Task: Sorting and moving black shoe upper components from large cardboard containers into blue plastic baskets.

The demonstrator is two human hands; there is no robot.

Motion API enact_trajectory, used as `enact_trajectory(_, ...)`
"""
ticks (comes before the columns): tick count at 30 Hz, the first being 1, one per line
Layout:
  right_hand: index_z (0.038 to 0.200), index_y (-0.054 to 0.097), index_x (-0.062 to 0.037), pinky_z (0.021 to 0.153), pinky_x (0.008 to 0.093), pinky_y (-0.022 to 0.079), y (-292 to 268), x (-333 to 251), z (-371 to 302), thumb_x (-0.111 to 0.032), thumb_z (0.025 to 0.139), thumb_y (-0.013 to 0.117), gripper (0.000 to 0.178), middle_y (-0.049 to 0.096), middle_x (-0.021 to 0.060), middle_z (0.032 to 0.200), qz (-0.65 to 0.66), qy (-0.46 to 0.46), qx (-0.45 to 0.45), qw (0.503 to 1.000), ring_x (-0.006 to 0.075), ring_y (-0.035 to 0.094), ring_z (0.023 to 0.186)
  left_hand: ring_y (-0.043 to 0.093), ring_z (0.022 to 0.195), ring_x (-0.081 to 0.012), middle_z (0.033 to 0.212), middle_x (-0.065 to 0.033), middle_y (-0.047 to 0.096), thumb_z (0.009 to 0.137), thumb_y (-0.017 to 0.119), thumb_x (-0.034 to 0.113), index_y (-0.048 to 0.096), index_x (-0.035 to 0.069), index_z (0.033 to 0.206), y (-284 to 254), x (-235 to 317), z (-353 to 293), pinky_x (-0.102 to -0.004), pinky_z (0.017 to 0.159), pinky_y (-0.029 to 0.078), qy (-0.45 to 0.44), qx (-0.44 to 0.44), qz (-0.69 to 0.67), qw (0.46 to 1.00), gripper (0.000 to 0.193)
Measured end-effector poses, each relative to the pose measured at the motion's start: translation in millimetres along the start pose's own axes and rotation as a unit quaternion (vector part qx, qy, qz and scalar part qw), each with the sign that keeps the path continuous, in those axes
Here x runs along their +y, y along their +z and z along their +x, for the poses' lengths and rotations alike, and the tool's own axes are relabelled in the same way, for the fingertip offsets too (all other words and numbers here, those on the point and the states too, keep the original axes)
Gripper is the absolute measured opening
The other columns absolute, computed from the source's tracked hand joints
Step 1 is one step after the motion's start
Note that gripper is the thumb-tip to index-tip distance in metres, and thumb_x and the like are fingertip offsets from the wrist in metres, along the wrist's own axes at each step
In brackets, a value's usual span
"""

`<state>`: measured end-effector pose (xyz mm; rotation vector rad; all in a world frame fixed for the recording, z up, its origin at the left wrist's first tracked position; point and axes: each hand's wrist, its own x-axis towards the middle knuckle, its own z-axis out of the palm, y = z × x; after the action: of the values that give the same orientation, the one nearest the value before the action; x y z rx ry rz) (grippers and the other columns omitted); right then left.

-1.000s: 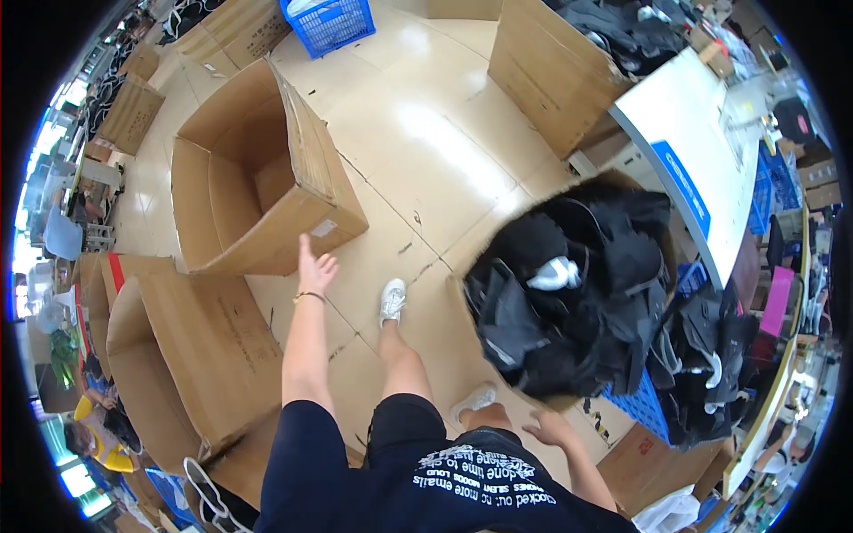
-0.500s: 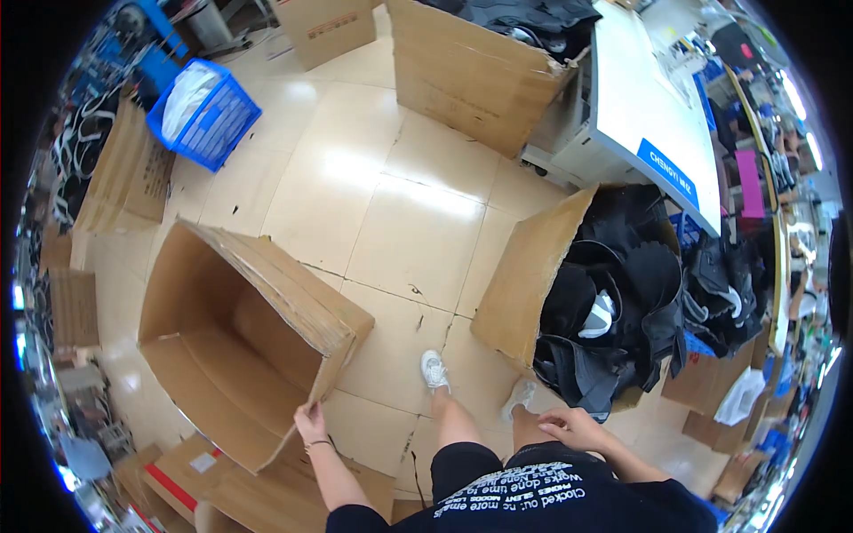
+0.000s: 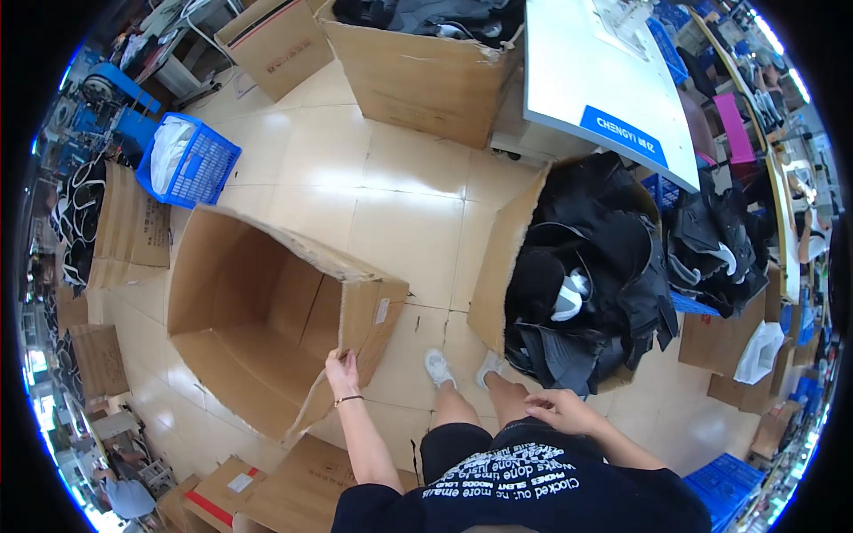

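Observation:
My left hand (image 3: pixel 342 373) is closed on the near corner of a large cardboard box (image 3: pixel 372 327), gripping its upper rim. That box stands open at the left, and its visible inside holds nothing. My right hand (image 3: pixel 563 412) hangs in front of my dark shirt, fingers loosely curled; whether anything sits between them is hidden. Beyond that hand, a second cardboard box (image 3: pixel 500 258) stands on the right, filled with black curved fabric pieces (image 3: pixel 591 266) and a small white-and-grey piece (image 3: pixel 570 296).
A blue basket (image 3: pixel 203 167) with a white bag stands at the far left. Another filled carton (image 3: pixel 418 84) is at the back beside a white table (image 3: pixel 577 80). More cartons (image 3: pixel 302 484) lie near my left side. A blue crate (image 3: pixel 724 489) is at the lower right.
The held box has shifted right and turned a little, with my left hand still on its rim. My view has also moved. My right hand stays near my body.

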<state>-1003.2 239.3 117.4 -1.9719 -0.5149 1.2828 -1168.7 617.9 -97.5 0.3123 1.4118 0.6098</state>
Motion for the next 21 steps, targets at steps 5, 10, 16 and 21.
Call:
enact_trajectory(5, 0.094, 0.054, 0.0021, 0.065, 0.0285, 0.045, -33.8, 37.2, -35.6, -0.016, 0.077, 0.055, 0.025, 0.060, 0.0139, 0.079, 0.043, -0.003, 0.052, 0.998, 0.0201, 0.059, 0.072, 0.050, 0.074, -0.0169, 0.077, -0.0085, 0.052, 0.072, 0.052, 0.009, 0.052, 0.002, 0.076, 35.0, -57.7, -47.6, -0.0264, 0.071, 0.045, -0.009, -0.037, 0.085, 0.996, 0.008)
enact_trajectory(10, 0.094, 0.054, 0.0034, 0.065, 0.0273, 0.044, -55.2, 56.2, -64.7, -0.016, 0.077, 0.055, 0.026, 0.060, 0.0140, 0.079, 0.039, 0.047, 0.095, 0.994, 0.0192, 0.058, 0.071, 0.053, 0.070, -0.0169, 0.074, -0.0080, 0.052, 0.073, 0.051, 0.006, 0.052, 0.001, 0.076, 69.5, -90.8, -67.8, -0.0271, 0.066, 0.048, -0.042, -0.118, 0.147, 0.981, 0.006)
enact_trajectory(16, 0.094, 0.054, 0.0037, 0.067, 0.0285, 0.044, -57.8, 82.4, -87.6, -0.017, 0.077, 0.056, 0.027, 0.059, 0.0154, 0.080, 0.080, 0.046, 0.176, 0.980, 0.0211, 0.058, 0.074, 0.052, 0.069, -0.0174, 0.072, -0.0076, 0.051, 0.073, 0.050, 0.002, 0.050, 0.002, 0.072, 122.9, -105.7, -46.9, -0.0293, 0.064, 0.050, -0.036, -0.166, 0.249, 0.953, 0.001)
enact_trajectory(21, 0.096, 0.054, 0.0030, 0.067, 0.0291, 0.044, -41.5, 79.7, -99.5, -0.018, 0.077, 0.056, 0.029, 0.059, 0.0153, 0.080, 0.091, 0.088, 0.226, 0.966, 0.0227, 0.058, 0.075, 0.053, 0.073, -0.0195, 0.072, -0.0087, 0.052, 0.074, 0.045, 0.001, 0.047, 0.002, 0.075, 147.1, -104.3, -11.0, -0.0320, 0.074, 0.048, -0.095, -0.201, 0.295, 0.929, 0.003)
